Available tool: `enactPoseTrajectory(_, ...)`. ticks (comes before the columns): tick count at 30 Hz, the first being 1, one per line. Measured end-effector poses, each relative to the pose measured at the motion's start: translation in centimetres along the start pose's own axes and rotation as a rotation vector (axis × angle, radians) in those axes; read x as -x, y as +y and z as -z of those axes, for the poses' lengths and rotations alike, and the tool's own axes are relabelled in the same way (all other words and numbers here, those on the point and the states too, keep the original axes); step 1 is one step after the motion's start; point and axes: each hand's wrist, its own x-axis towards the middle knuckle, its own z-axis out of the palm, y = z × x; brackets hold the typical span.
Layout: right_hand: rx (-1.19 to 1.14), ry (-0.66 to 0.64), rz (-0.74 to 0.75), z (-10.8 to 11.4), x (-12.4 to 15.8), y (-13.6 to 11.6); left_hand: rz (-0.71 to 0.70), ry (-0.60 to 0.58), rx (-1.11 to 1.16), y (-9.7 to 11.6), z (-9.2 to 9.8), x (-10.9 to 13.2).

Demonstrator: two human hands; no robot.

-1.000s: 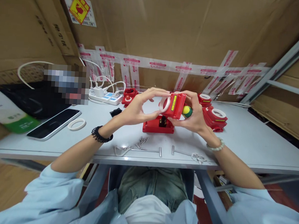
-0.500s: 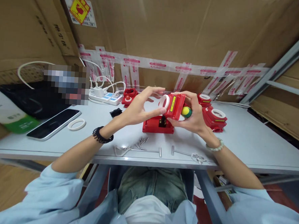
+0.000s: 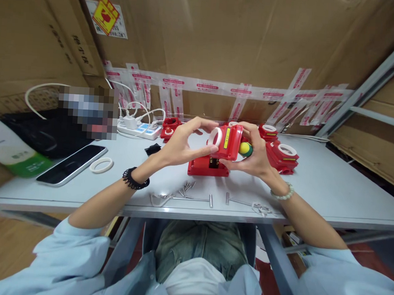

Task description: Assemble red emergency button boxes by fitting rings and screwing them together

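Both hands hold a red box-shaped housing [image 3: 233, 143] with a yellow label, tilted above the table. My left hand [image 3: 180, 144] has its thumb and fingers around the white ring [image 3: 214, 138] on the housing's left face. My right hand [image 3: 258, 153] grips the housing from the right. A rounded yellow-and-green piece [image 3: 245, 149] also sits in that hand; its kind is unclear. Below the housing, a red base [image 3: 202, 166] with a black block [image 3: 213, 162] lies on the table. Small screws [image 3: 187, 188] and two T-handled metal tools [image 3: 194, 199] [image 3: 238, 201] lie nearer me.
More red housings [image 3: 283, 158] stand at the right, and a red part [image 3: 170, 128] at the back. To the left are a loose white ring [image 3: 101, 165], a phone [image 3: 72, 164], a black piece [image 3: 153, 149] and a power strip [image 3: 139, 129]. Cardboard [image 3: 217, 37] walls the table's back.
The red housing has turned slightly and shifted a little down and left in my hands. Both hands keep their hold; the things on the table stay as they were.
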Motion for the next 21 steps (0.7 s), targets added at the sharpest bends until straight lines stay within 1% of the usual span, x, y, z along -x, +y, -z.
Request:
enactPoseTrajectory(2, 0.015, -0.006, 0.013, -0.01, 0.10, 0.14, -0.040, -0.023, -0.001, 0.07, 0.24, -0.05)
enactPoseTrajectory(4, 0.004, -0.011, 0.021, -0.01, 0.13, 0.23, -0.066, -0.082, 0.029, 0.25, 0.51, -0.08)
enactPoseTrajectory(6, -0.008, -0.006, 0.029, -0.02, 0.13, 0.23, -0.023, -0.127, 0.083, 0.37, 0.63, -0.05)
enactPoseTrajectory(7, -0.006, -0.001, 0.036, -0.04, 0.12, 0.21, 0.016, -0.123, 0.100, 0.36, 0.61, -0.02)
enactPoseTrajectory(9, 0.006, 0.007, 0.055, -0.10, 0.13, 0.19, 0.078, -0.076, 0.085, 0.23, 0.47, 0.04)
enactPoseTrajectory(11, 0.014, 0.008, 0.070, -0.15, 0.17, 0.24, 0.076, -0.043, 0.035, 0.09, 0.37, 0.04)
enactPoseTrajectory(14, -0.016, -0.001, 0.062, -0.16, 0.18, 0.41, -0.044, -0.079, -0.024, 0.16, 0.49, -0.08)
enactPoseTrajectory(16, -0.050, 0.004, 0.048, -0.13, 0.10, 0.45, -0.132, -0.102, -0.027, 0.35, 0.60, -0.12)
enactPoseTrajectory(17, -0.063, 0.009, 0.042, -0.12, 0.05, 0.42, -0.149, -0.110, -0.012, 0.43, 0.61, -0.12)
enactPoseTrajectory(19, -0.068, 0.022, 0.034, -0.11, -0.04, 0.31, -0.113, -0.105, 0.038, 0.50, 0.50, -0.06)
enactPoseTrajectory(21, -0.065, 0.027, 0.034, -0.10, -0.04, 0.23, -0.022, -0.059, 0.054, 0.44, 0.31, 0.01)
